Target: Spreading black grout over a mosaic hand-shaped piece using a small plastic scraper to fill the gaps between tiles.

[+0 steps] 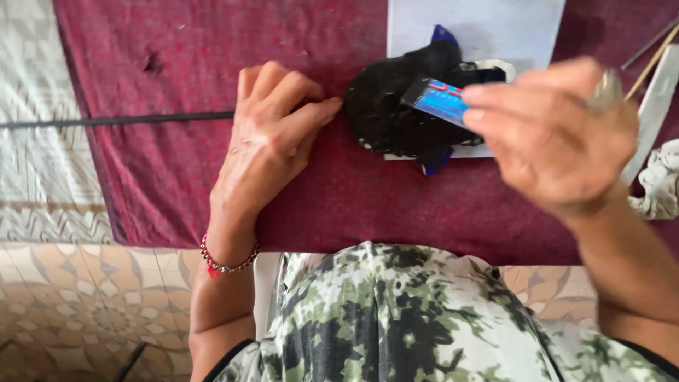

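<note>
So the right hand [559, 134] pinched a blue card [440, 99] between fingertips, its edge down on a black fabric piece [392, 117] that lay half on a white sheet [481, 28] near the far edge of the maroon cloth [368, 198]. Meanwhile the left hand [272, 134] rested loosely curled, fingertips touching the fabric's near-left side, beside a thin dark rod [117, 120].

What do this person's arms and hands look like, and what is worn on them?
Both forearms are bare, with no sleeves reaching them. The left hand has a bracelet of red and silvery beads at the wrist. The right hand wears a large pale ring, blurred here. The shirt is a green, black and white tie-dye print, sleeveless or short-sleeved.
</note>
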